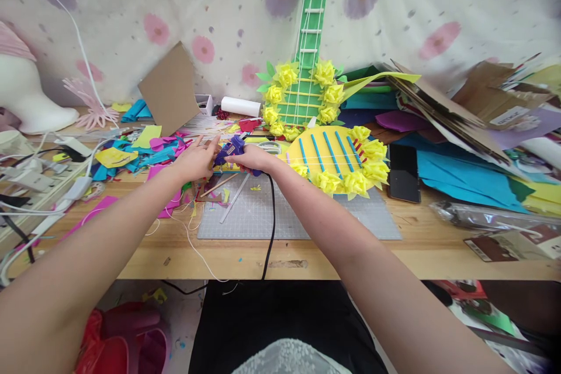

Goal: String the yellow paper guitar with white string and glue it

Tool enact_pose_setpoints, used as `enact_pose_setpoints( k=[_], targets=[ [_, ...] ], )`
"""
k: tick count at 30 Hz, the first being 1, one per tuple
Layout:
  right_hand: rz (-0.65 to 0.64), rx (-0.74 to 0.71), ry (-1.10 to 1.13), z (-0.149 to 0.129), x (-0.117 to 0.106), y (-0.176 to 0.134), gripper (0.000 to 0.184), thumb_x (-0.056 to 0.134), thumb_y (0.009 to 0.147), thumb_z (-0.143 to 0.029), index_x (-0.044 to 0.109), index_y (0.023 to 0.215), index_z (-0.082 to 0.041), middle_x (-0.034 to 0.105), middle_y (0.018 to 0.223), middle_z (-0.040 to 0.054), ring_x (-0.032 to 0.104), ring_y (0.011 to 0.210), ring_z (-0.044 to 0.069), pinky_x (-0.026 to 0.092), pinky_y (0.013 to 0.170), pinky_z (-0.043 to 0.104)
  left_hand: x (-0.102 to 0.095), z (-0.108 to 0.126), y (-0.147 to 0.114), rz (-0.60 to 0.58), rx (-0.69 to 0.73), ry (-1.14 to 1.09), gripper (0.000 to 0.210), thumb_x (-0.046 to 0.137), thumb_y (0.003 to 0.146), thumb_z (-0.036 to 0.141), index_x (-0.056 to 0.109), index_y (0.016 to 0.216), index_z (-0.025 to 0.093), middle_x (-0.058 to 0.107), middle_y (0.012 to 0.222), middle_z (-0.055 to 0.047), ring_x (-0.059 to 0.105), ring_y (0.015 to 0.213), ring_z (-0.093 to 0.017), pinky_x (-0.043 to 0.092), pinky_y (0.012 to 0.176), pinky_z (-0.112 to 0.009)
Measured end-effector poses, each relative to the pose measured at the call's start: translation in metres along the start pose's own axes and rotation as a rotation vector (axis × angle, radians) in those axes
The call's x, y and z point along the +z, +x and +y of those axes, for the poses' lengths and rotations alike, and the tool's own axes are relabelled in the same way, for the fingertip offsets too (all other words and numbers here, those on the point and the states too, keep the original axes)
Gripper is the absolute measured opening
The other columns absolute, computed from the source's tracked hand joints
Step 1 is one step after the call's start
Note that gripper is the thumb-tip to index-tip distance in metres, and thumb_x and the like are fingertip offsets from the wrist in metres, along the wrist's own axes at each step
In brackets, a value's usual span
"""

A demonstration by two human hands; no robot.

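Note:
My right hand (253, 159) is wrapped round a purple-blue hot glue gun (231, 149), whose black cord (270, 210) runs down over the table's front edge. Just left of the gun, my left hand (198, 159) reaches forward with its fingers apart; what lies under its fingertips is partly hidden. To the right lies a yellow paper guitar (326, 149) with blue strips, white strings and yellow paper flowers round its body. Its far left part runs behind my hands. Under it is a grey cutting mat (245, 216) with a thin clear stick (235, 197) and paper scraps.
A green flower-trimmed guitar (309, 52) leans upright at the back. Coloured scraps (153, 149), a brown cardboard piece (170, 90) and tangled white cables (65, 201) crowd the left. A phone (404, 172), blue paper (464, 178) and stacked cardboard (451, 111) are on the right.

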State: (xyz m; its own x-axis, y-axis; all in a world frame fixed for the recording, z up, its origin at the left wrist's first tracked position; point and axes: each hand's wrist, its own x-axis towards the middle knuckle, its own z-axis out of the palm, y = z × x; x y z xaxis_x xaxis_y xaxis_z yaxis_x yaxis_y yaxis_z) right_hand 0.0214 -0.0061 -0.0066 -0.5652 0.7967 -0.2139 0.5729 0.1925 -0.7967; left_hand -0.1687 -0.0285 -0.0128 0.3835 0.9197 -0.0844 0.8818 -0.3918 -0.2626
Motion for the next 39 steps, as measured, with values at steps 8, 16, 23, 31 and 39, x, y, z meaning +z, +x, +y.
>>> enact_pose_setpoints(
  k=[8,16,23,31,39],
  targets=[
    [0.014,-0.003,0.016,0.0024,-0.0003,0.001,0.029,0.06,0.077,-0.043,0.052,0.078,-0.016,0.053,0.052,-0.0023,0.046,0.038,0.008,0.039,0.035,0.02,0.0007,-0.0006,0.0002,0.01,0.025,-0.026,0.096,0.055,0.068,0.026,0.002,0.143,-0.004,0.062,0.118,-0.016,0.049,0.122,-0.024,0.003,0.114,-0.038],
    [0.013,0.0,-0.006,-0.0013,-0.0046,-0.0047,0.028,0.056,0.08,-0.043,0.052,0.079,-0.015,0.053,0.054,-0.002,0.046,0.038,0.008,0.04,0.036,0.02,-0.0005,0.0006,0.0006,0.007,0.018,0.004,0.096,0.053,0.069,0.025,-0.001,0.144,0.0,0.058,0.124,-0.015,0.049,0.121,-0.024,0.002,0.114,-0.039],
    [0.006,-0.011,-0.095,-0.0019,-0.0003,-0.0013,0.03,0.055,0.08,-0.044,0.052,0.073,-0.015,0.054,0.055,-0.0006,0.048,0.039,0.008,0.04,0.038,0.02,-0.0004,0.0004,0.0002,0.015,0.013,0.013,0.094,0.053,0.069,0.026,0.003,0.143,-0.004,0.061,0.119,-0.017,0.05,0.12,-0.024,0.003,0.114,-0.038],
    [0.024,-0.024,-0.108,0.0003,0.0027,0.0006,0.031,0.054,0.081,-0.045,0.054,0.075,-0.015,0.055,0.057,-0.0002,0.048,0.04,0.008,0.041,0.039,0.02,0.0019,-0.0007,0.0015,0.01,0.013,0.035,0.096,0.053,0.07,0.027,-0.002,0.144,0.001,0.062,0.118,-0.013,0.051,0.119,-0.024,0.004,0.114,-0.04],
    [0.041,-0.035,-0.048,0.001,-0.0003,-0.0031,0.03,0.054,0.081,-0.045,0.054,0.085,-0.015,0.056,0.057,-0.0008,0.047,0.039,0.008,0.04,0.037,0.02,0.0014,0.0,0.0015,0.03,0.019,0.016,0.097,0.053,0.069,0.025,-0.002,0.144,0.001,0.058,0.125,-0.015,0.049,0.12,-0.024,0.005,0.113,-0.039]
  ],
)
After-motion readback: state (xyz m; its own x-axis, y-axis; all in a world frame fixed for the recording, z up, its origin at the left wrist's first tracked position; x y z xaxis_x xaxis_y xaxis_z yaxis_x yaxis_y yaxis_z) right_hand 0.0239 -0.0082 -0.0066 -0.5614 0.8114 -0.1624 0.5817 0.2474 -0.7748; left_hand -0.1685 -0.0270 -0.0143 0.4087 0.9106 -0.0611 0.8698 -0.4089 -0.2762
